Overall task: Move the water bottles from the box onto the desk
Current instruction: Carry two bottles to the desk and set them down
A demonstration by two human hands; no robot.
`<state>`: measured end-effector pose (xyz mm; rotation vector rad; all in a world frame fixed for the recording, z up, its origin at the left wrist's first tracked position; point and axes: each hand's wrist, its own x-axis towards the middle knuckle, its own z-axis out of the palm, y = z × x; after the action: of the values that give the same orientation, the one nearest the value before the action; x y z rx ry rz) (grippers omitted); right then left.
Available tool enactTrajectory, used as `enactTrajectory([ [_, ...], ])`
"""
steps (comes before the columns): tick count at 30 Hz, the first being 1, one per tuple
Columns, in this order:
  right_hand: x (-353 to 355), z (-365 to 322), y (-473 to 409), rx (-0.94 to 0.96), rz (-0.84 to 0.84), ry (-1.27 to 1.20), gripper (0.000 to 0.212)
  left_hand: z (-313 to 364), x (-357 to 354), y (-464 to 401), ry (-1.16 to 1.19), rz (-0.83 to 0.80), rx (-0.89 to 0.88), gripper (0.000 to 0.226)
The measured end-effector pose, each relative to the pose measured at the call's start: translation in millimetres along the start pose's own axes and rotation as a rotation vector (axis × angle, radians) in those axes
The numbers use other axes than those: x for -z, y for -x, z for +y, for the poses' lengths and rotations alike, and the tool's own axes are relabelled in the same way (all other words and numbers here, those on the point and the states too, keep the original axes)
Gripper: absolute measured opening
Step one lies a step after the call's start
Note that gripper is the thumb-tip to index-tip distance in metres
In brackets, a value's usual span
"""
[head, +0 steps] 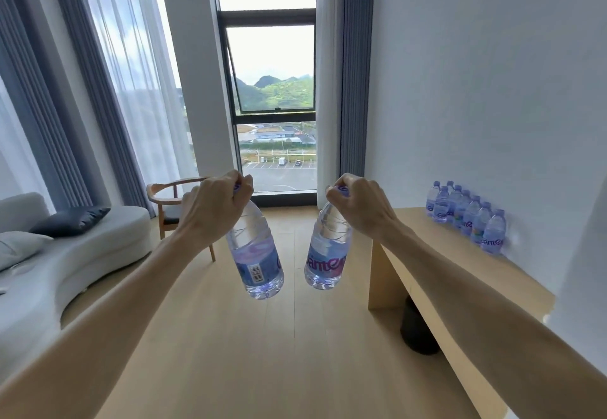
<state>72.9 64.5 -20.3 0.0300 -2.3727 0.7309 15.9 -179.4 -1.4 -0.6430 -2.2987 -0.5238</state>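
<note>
Left hand (210,208), fingers curled tight round the cap & neck of a water bottle (256,251), sits just left of frame centre. That bottle hangs below the fist, base tilted toward lower centre, barcode side of the label facing out. Right hand (358,205) does the same w/ a second bottle (326,248) just right of centre: fingers wrapped over the purple cap, body dangling, base angled in toward the other one. The 2 bottles are near each other at the bottom but apart, both in mid-air over the wood floor (262,353). Bare forearms run out to the lower corners of the frame.

At mid right, a row of bottles (466,218) stands upright on the desk (427,254), lined along the white wall, approx. touching side by side; exact count hard to tell. Something dark and round (417,330) sits under the desk.

Left edge: a pale sofa (82,254) w/ a dark cushion (70,220) and a light one. Behind the left hand, a wooden chair (164,195). Top centre, a tall window (272,90) w/ green hills & a car park outside, curtains on both sides.
</note>
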Motion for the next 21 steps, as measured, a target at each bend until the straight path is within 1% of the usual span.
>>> enactTrajectory([
  [3,-17,43,-50,-0.020,-0.007,0.009,0.028,-8,-47,-48,0.002,-0.023,-0.008,0.037],
  [9,-41,118,-141,-0.049,-0.010,0.018,0.028,-24,-139,-142,0.104,-0.032,-0.055,0.035],
  [14,-56,182,-195,-0.118,0.003,0.038,0.026,-28,-214,-204,0.130,-0.044,-0.095,0.035],
  [21,-74,281,-258,-0.242,0.019,0.109,0.025,-25,-340,-285,0.252,-0.082,-0.130,0.038],
])
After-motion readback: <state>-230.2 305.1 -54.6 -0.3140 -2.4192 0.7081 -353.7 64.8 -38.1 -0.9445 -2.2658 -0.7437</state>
